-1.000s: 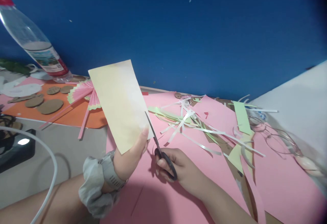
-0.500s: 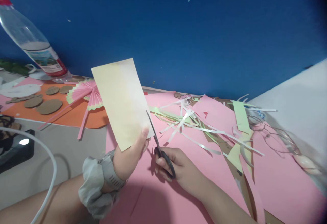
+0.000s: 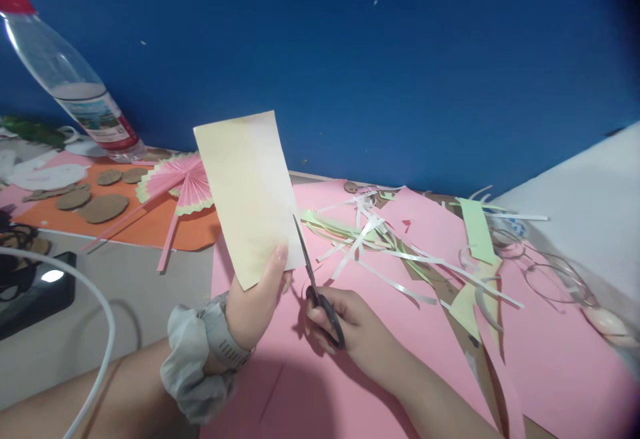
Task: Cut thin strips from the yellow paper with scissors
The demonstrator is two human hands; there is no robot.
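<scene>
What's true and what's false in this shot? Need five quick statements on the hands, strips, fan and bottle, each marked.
1. The right hand holds the scissors. True.
2. The left hand holds nothing. False: it holds the yellow paper.
3. White strips lie over the pink paper. True.
4. The fan is right of the scissors in view. False: it is left of them.
5. The bottle has a red cap. True.
</scene>
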